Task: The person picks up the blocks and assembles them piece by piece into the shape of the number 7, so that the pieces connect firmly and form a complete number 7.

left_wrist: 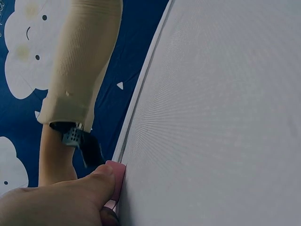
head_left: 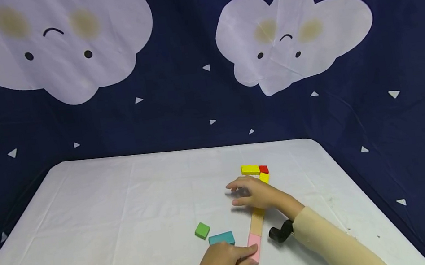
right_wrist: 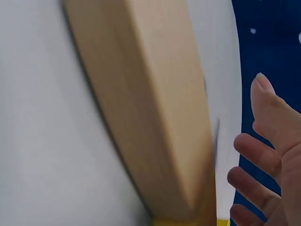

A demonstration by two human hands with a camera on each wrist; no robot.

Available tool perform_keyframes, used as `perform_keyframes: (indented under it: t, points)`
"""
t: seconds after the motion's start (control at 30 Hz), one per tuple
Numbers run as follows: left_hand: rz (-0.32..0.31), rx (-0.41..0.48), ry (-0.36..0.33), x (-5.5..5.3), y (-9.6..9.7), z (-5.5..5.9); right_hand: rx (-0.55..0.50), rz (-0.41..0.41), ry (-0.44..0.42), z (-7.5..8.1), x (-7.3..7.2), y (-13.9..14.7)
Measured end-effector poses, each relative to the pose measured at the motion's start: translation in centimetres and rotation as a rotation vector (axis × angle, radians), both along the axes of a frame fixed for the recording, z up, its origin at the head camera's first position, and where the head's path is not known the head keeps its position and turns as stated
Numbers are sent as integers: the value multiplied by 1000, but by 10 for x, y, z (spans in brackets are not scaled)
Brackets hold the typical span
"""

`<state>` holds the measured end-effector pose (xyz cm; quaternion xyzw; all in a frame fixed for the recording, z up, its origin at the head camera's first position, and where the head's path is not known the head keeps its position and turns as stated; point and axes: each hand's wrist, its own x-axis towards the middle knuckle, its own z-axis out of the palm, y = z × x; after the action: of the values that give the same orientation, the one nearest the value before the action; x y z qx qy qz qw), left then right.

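My left hand (head_left: pixel 224 264) pinches a pink block (head_left: pixel 254 240) at the near end of a row of blocks; the left wrist view shows a fingertip against its pink end (left_wrist: pixel 117 181). Touching the pink block's far end is a plain wooden block (head_left: pixel 256 222), large in the right wrist view. Over the row, farther back, is my right hand (head_left: pixel 259 193), its fingers spread and holding nothing. It hides part of the row. Beyond it show a yellow block (head_left: pixel 263 178), a red block (head_left: pixel 264 169) and another yellow block (head_left: pixel 250 169) turned left.
A teal block (head_left: pixel 221 238) lies just beyond my left hand, and a green block (head_left: pixel 202 231) sits to its left. A black wrist camera (head_left: pixel 280 233) hangs by the right sleeve. The white table (head_left: pixel 105 211) ends at a dark blue cloud-printed cloth (head_left: pixel 185 109).
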<state>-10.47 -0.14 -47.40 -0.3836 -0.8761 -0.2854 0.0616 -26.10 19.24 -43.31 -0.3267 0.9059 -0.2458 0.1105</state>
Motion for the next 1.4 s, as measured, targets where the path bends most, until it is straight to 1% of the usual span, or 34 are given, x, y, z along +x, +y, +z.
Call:
perform_keyframes:
  t: [0.1, 0.27, 0.5, 0.73, 0.93, 1.03, 1.27, 1.4]
  points:
    - [1, -8, 5, 0, 0, 1, 20, 57, -29, -1, 11, -4]
    - [2, -7, 26, 2, -2, 3, 39, 122, -61, -2, 26, -9]
    - [-15, -5, 61, 2, -2, 2, 35, 159, -32, -5, 37, -11]
    - [-24, -3, 102, 1, -2, -1, 12, 178, -7, -9, 41, -14]
    - [-30, -1, 85, 1, -1, 0, 2, 161, 0, -8, 43, -15]
    - [-28, -3, 84, 1, -1, 0, -3, 165, -3, -7, 43, -15]
    - [-27, -7, 74, 0, -1, 0, 18, 181, 31, -6, 41, -15]
    - [-26, -9, 77, 1, -1, 0, 21, 174, 20, -6, 41, -14]
